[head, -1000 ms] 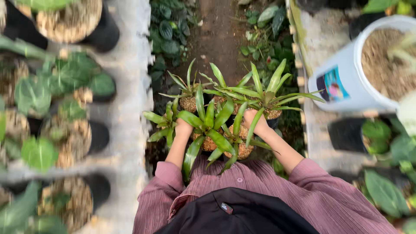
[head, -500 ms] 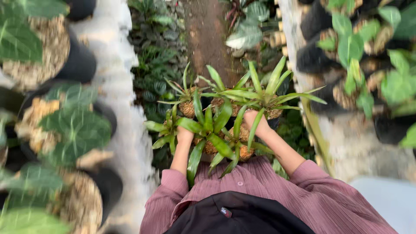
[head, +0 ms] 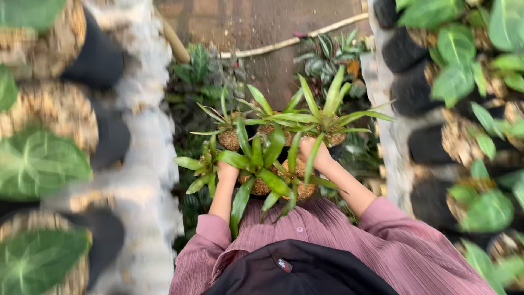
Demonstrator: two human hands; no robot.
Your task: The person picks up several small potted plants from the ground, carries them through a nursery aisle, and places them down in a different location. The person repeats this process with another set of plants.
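Head view: potted seedlings [head: 273, 158] in both hands.

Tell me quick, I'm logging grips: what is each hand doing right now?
Left hand: closed under the cluster of small potted plants, carrying it.
Right hand: closed on the same cluster from the other side; fingers mostly hidden by leaves.

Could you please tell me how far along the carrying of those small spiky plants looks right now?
Done: the cluster of small plants is gathered and lifted at chest height. In hand: the left hand and right hand support it from either side, over the leafy ground between the two ledges of black pots. Left: setting them down; none is placed yet.
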